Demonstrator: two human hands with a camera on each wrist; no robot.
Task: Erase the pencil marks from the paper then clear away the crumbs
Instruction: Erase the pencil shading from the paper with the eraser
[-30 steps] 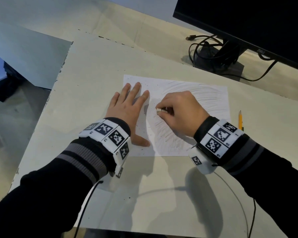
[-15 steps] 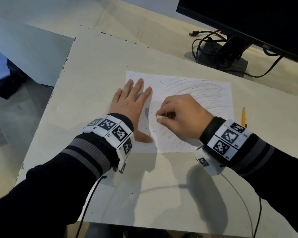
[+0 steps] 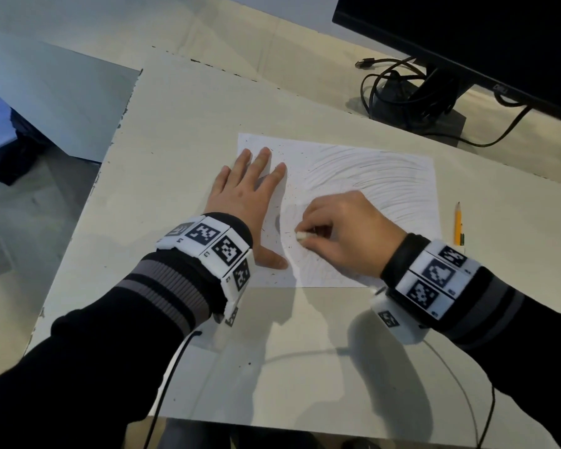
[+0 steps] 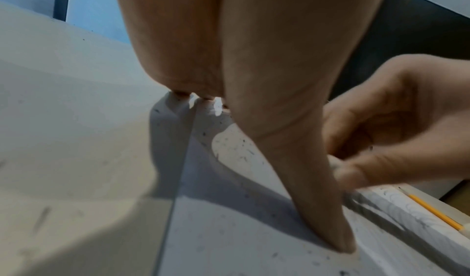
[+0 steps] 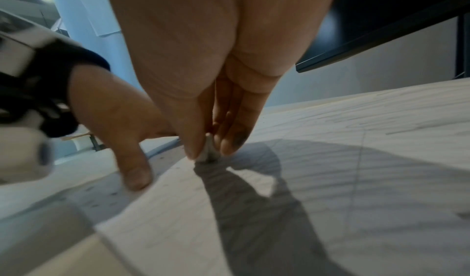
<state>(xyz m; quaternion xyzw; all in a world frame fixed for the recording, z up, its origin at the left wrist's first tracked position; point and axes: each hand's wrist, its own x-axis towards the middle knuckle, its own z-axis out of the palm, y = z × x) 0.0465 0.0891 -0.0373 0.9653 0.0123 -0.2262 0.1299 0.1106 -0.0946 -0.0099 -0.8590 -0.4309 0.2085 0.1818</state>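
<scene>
While pinching a small white eraser against the paper between right hand thumb and fingertips, rubbing at pencil marks near the sheet's left-centre. Left hand flat, fingers spread straight, pinning the sheet's left part to the desk. Erasing step evidently mid-way: strokes remaining across the right half, dark crumbs scattered around the left hand. Next, probably working rightward with firm pressure, holding the sheet against creasing. Yellow pencil lying just right of the sheet.
</scene>
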